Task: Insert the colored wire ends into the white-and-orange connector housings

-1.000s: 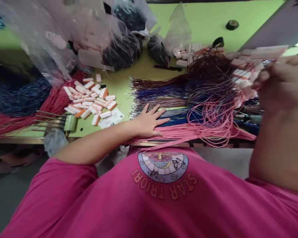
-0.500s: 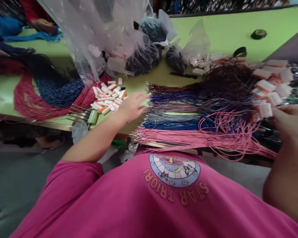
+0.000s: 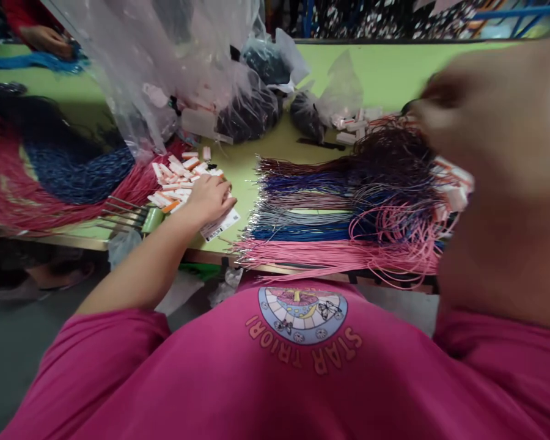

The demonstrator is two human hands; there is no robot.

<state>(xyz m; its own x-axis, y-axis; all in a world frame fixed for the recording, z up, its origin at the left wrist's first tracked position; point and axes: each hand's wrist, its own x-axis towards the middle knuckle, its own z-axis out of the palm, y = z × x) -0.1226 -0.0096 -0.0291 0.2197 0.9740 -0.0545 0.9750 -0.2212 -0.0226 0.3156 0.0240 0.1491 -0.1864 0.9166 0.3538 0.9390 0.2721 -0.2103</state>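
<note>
My left hand (image 3: pixel 211 198) rests at the right edge of a pile of white and orange plastic connectors (image 3: pixel 169 183), its fingers slightly bent and apart. A white printed label (image 3: pixel 222 225) lies partly beneath it. High on the right, close to the camera, my right hand (image 3: pixel 462 98) is smeared by motion. Its fingertips are near a dark roll of tape (image 3: pixel 410 109) at the back of the wires; whether they grip anything is unclear. Between my hands lie bundles of wires, with pink wires (image 3: pixel 302 252) in front, blue wires (image 3: pixel 302 229) behind and brown wires (image 3: pixel 302 166) farthest back.
Clear plastic bags (image 3: pixel 252 110) holding dark contents stand behind the wires. Red and dark-blue wires (image 3: pixel 77 165) spread on the left, beside a green block with metal prongs (image 3: pixel 152 220). At the upper left, another person's hand (image 3: pixel 48 41) is over blue material.
My left hand has moved left from the wire ends to the connectors, uncovering the label. My right hand has left the white connectors at the right and moved up and back. The view has shifted slightly.
</note>
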